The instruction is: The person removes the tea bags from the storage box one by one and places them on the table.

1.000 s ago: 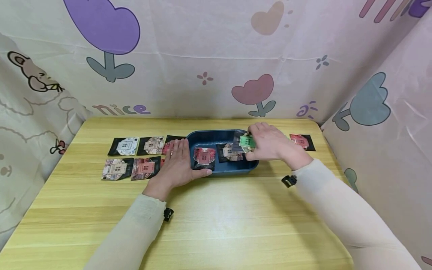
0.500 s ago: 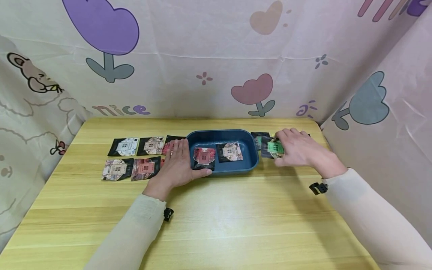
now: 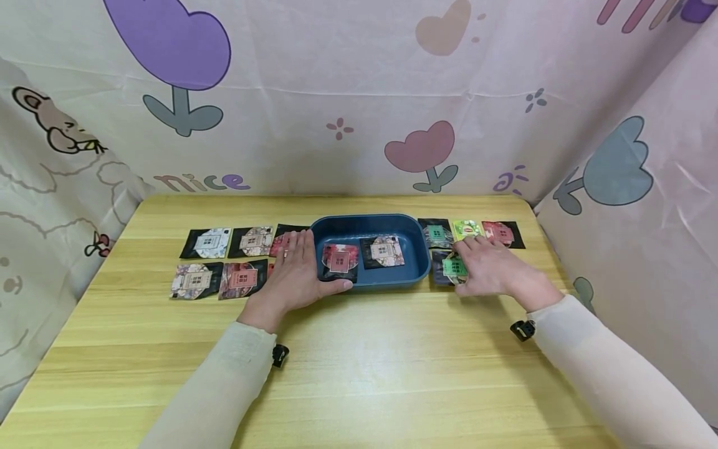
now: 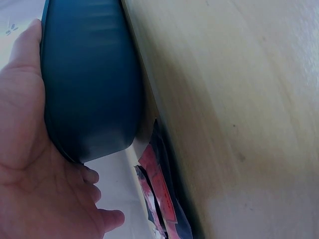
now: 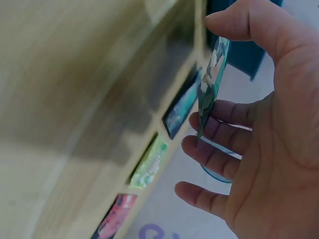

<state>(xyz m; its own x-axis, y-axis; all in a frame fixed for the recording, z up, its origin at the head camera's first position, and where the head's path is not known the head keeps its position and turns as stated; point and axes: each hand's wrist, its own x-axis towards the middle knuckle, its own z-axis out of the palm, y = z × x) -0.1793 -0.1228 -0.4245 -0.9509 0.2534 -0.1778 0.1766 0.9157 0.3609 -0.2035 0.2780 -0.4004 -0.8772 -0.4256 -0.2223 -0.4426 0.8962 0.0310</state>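
My left hand [image 3: 293,274] lies with straight fingers against the left end of a dark blue tray [image 3: 370,285]; the left wrist view shows the palm beside the tray's wall [image 4: 92,74]. Inside the tray are a red-labelled tea sachet [image 3: 339,262] and a pale floral one [image 3: 383,252]. To the right of the tray, my right hand [image 3: 496,271] pinches a dark sachet with a green label [image 3: 454,267] between thumb and fingers. In the right wrist view this sachet [image 5: 212,84] stands edge-on, slightly above the tabletop.
Behind my right hand, a teal-labelled sachet [image 3: 435,233], a yellow-green one [image 3: 468,228] and a red one [image 3: 503,234] form a row. Several sachets, including a white floral one [image 3: 209,243], lie in two rows at the left, partly under my left hand. A patterned curtain [image 3: 314,137] borders the table.
My right hand has carried the green-labelled sachet out of the tray's right side, rightward and then nearer to me beside the tray. The left hand stays in place.
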